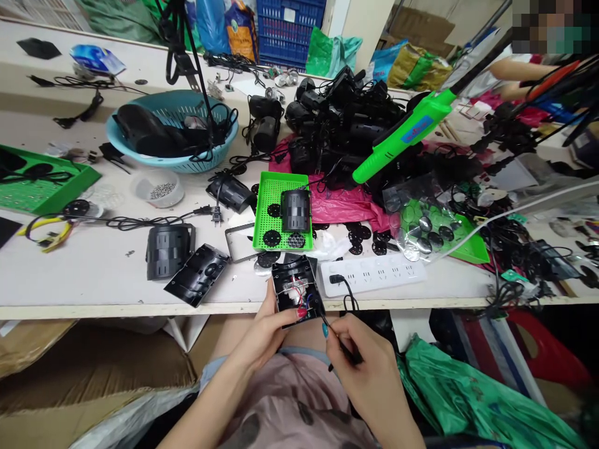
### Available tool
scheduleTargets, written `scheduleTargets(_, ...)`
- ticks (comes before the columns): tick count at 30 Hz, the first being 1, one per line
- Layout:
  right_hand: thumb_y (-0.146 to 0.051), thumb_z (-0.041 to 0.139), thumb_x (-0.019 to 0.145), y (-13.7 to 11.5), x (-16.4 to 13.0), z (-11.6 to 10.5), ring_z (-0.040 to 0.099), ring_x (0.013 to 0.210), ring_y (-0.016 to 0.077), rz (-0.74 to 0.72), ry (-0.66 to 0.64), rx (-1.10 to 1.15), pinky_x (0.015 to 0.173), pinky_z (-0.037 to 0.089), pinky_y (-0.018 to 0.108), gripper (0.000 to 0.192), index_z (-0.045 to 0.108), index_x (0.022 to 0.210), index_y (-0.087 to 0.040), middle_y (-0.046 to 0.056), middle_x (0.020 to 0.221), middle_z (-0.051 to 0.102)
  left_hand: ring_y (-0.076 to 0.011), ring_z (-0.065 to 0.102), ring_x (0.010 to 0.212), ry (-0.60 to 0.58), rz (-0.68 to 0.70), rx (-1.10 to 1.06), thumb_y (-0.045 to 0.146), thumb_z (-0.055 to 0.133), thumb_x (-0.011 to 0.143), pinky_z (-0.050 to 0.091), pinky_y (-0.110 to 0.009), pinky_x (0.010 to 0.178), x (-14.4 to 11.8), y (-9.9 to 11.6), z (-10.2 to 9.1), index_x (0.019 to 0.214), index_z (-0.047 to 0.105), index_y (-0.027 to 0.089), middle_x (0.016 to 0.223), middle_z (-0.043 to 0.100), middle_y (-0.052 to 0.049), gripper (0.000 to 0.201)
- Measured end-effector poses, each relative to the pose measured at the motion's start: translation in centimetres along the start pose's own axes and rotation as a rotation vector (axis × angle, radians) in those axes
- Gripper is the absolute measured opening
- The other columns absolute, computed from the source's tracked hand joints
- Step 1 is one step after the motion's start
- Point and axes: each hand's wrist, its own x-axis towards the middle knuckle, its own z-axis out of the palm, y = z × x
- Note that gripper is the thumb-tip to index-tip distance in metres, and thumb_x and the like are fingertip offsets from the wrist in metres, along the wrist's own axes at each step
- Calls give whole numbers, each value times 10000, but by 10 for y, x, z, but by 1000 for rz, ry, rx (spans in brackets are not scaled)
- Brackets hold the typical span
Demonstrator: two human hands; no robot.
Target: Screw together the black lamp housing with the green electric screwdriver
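My left hand (267,329) grips an open black housing (296,288) just below the table's front edge; red and white wires show inside it. My right hand (362,368) pinches a thin black tool or cable (337,342) whose tip touches the housing's lower right corner. A white power strip (374,274) lies on the table edge just right of the housing, with a black plug in it. Beyond the housing sits a small green tray (266,215) holding a black cylindrical part (296,210) and black discs.
A black cylinder (168,249) and a black cover plate (199,274) lie left of the housing. A teal basket (173,128) stands at the back left, a heap of black parts (346,118) and a green tool (407,134) at the back right. Another person's arm (515,72) is at the far right.
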Motion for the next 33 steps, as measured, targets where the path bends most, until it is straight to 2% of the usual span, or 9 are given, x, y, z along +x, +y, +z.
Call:
scheduleTargets(3,-184,496,972,1,-1,-2,430,540,91,1,24,-49,536,341,202,184,498,791,-215,-63,631,430,-280,480,1330,-11,-12,-5,110,811,659,321,-386,1145,0,-1,0,1535,272,353,1406,590,-35,1056)
scheduleTargets(7,-233,502,973,5,-3,-2,438,530,102,78,-36,-98,522,330,222,174,506,799,-218,-58,629,429,-272,416,1387,-53,-11,-15,105,810,672,290,-379,1165,-1,-5,2,1562,160,366,1478,523,-38,1133)
scheduleTargets(12,-268,493,971,8,2,3,443,496,108,110,-48,-163,504,302,243,225,459,753,-224,-64,590,431,-259,461,1347,-77,-15,35,164,824,695,325,-348,1142,-3,-10,3,1550,181,359,1468,528,-40,1087)
scheduleTargets(18,-278,385,1025,5,7,14,522,507,142,74,-63,-275,512,315,273,243,474,804,-227,-24,681,557,-258,436,1361,-54,12,147,171,803,706,300,-339,1153,-4,-12,0,1515,254,368,1457,514,-23,998)
scheduleTargets(20,-326,377,1042,3,7,17,596,591,165,99,-34,-224,544,362,270,228,511,887,-227,-6,742,601,-261,471,1323,-3,24,97,152,796,682,331,-338,1130,-3,-11,3,1499,280,343,1436,528,-35,985)
scheduleTargets(23,-399,421,1033,0,5,20,608,618,163,203,-1,-45,567,425,256,197,501,993,-223,-9,764,610,-240,517,1255,59,64,32,154,793,678,356,-331,1105,-2,-9,8,1469,306,329,1397,555,-37,945)
scheduleTargets(27,-371,434,1023,3,-1,18,612,712,155,278,-62,149,640,484,244,174,527,1031,-225,11,859,628,-205,533,1214,111,102,16,136,774,694,353,-318,1100,1,-5,9,1419,353,338,1323,593,-8,862)
scheduleTargets(30,-356,473,1010,11,-8,18,600,717,150,332,-74,291,637,484,239,187,591,1041,-215,10,839,632,-207,537,1216,116,123,0,130,752,714,358,-330,1102,2,-2,5,1407,381,326,1296,611,-11,811)
scheduleTargets(33,-340,532,991,15,-11,18,602,747,148,348,-4,362,650,485,238,180,655,1023,-212,16,860,632,-229,481,1309,75,134,15,139,762,717,319,-342,1141,2,-2,2,1454,342,324,1434,535,-27,868)
